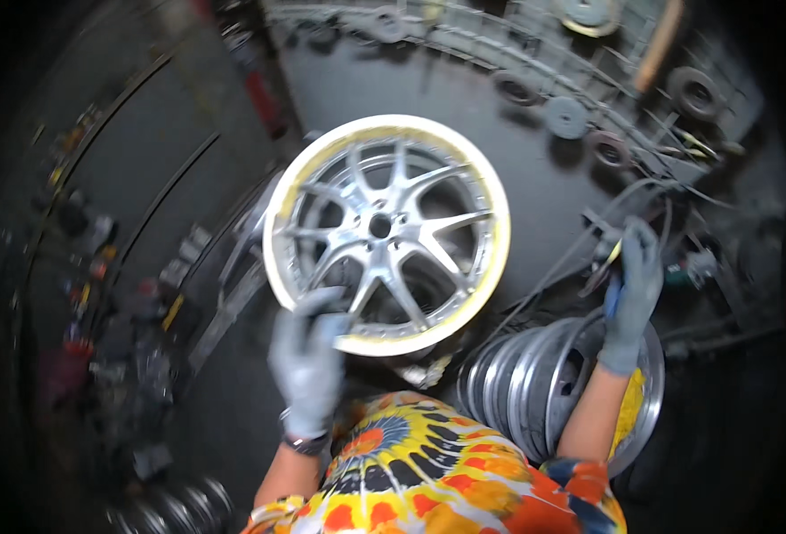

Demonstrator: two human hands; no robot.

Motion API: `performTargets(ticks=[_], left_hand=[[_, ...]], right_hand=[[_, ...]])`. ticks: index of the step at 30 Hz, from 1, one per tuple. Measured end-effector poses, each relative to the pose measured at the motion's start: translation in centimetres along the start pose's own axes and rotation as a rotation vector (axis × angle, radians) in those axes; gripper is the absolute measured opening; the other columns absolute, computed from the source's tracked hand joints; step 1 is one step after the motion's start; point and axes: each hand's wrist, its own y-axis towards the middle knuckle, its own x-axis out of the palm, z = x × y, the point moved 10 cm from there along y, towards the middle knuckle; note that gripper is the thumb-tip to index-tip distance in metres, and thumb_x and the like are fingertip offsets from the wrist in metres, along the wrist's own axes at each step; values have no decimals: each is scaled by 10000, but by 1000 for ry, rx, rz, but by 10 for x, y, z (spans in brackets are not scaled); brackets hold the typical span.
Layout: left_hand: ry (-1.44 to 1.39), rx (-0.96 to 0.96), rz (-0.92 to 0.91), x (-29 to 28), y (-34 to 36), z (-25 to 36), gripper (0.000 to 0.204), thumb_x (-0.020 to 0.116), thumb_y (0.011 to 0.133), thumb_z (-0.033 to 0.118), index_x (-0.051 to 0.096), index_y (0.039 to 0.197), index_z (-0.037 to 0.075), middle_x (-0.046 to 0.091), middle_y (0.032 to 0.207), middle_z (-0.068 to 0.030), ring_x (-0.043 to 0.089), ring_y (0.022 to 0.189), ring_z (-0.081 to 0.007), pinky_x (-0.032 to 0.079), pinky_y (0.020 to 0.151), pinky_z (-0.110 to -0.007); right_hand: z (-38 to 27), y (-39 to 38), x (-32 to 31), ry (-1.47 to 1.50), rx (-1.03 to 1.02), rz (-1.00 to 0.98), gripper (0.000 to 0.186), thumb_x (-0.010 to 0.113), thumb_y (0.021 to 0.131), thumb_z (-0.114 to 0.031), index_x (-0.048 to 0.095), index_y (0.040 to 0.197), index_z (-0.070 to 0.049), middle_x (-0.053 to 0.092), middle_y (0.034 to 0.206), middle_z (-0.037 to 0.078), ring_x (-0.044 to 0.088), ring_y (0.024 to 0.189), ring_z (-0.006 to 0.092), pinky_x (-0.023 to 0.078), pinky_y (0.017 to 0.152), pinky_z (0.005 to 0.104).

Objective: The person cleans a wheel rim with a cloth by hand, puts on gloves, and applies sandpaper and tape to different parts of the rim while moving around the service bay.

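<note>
Silver alloy wheel [386, 233] under gloved left hand [306, 360], rim-side.

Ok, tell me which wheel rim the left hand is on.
The spoked silver rim with the pale yellowish edge, facing the camera. The left hand grips its lower edge. The other rim lies lower right under the right arm, showing ribbed barrel, not spokes.

Open dark floor [464, 107] beyond the silver alloy wheel [386, 233] gives my hands free passage. The wheel itself blocks the centre, my left hand [307, 360] at its near rim. To the right, a steel rim [535, 383] on its side and a tangle of hoses [580, 249] crowd my right hand [635, 289]. Discs and tools [588, 125] line the far right; clutter [126, 329] closes the left.
</note>
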Motion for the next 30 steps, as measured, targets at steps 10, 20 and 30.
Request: performTargets(ticks=[10,20,30], left_hand=[[-31,-111,-670,109,-63,-42,469,796,939,230,627,1339,53,688,1071,-124,669,894,-169,556,780,-346],[-193,-257,-704,48,-52,-78,238,607,1078,150,671,1235,-18,708,896,-59,636,732,-83,549,695,-266],[-473,-462,-779,-38,-10,-103,303,521,1139,221,621,1309,-9,685,904,-37,597,722,-56,511,676,-221]], right_hand=[[65,-177,147,373,607,-210,165,702,987,-28,549,1047,-33,716,949,107,689,845,127,560,806,275],[63,-228,201,318,724,-312,299,671,1038,-131,640,1283,38,707,1078,48,651,957,93,526,885,242],[54,-265,304,461,805,-276,297,643,1064,-219,697,1222,27,711,981,29,640,868,92,501,796,239]])
